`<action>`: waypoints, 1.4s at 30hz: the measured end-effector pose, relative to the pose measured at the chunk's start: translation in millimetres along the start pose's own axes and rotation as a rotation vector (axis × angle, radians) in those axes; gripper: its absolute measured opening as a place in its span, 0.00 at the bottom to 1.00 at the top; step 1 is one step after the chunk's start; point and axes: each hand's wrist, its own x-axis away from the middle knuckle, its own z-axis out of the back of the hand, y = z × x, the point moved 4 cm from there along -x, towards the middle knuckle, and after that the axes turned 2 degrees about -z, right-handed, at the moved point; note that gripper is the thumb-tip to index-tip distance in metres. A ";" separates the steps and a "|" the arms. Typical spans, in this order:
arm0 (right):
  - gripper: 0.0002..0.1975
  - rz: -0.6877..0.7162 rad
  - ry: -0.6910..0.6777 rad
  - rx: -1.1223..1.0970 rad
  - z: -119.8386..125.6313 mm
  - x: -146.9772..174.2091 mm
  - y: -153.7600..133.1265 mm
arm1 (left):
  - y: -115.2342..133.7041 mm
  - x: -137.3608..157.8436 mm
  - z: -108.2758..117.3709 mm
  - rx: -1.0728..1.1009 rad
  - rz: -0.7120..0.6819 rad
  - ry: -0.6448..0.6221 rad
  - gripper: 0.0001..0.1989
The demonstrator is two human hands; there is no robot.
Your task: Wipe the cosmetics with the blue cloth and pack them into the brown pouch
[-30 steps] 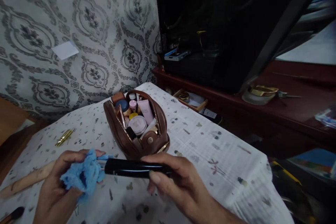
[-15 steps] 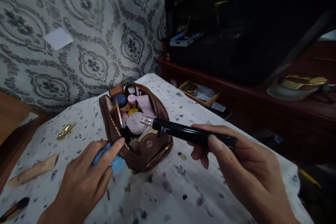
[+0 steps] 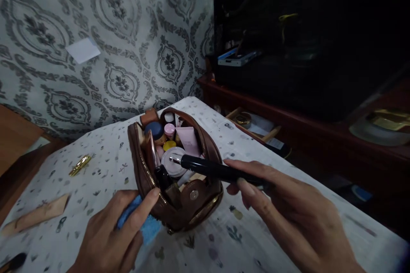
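My right hand [image 3: 288, 213] pinches a slim, glossy black cosmetic tube [image 3: 208, 168] with a silver tip; its exact kind is unclear. The tip points left, above the open brown makeup bag [image 3: 205, 209]. In the bag lie a round white compact [image 3: 173, 162], a pink squeeze tube [image 3: 189, 140], a dark blue lid [image 3: 154, 130], a pink-capped container [image 3: 169, 130] and other cosmetics. My left hand [image 3: 112, 230] has its index fingertip at the bag's near-left zipper edge. A blue cloth [image 3: 150, 228] is bunched in its curled fingers.
A gold tube [image 3: 80, 165] and a flat beige strip [image 3: 38, 213] lie on the patterned cloth [image 3: 102, 162] at left, with a brush [image 3: 16, 261] at the lower left. An open drawer [image 3: 256, 126] and a large dark screen [image 3: 307, 51] stand at right.
The view has shifted, so the bag appears lower and further right. The black tube has come slightly lower toward the bag's contents. Both hands keep their grip.
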 end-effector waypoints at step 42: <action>0.23 0.084 -0.713 0.368 -98.6 -62.7 -32.9 | 1.1 -2.7 1.4 0.093 -0.068 0.094 0.26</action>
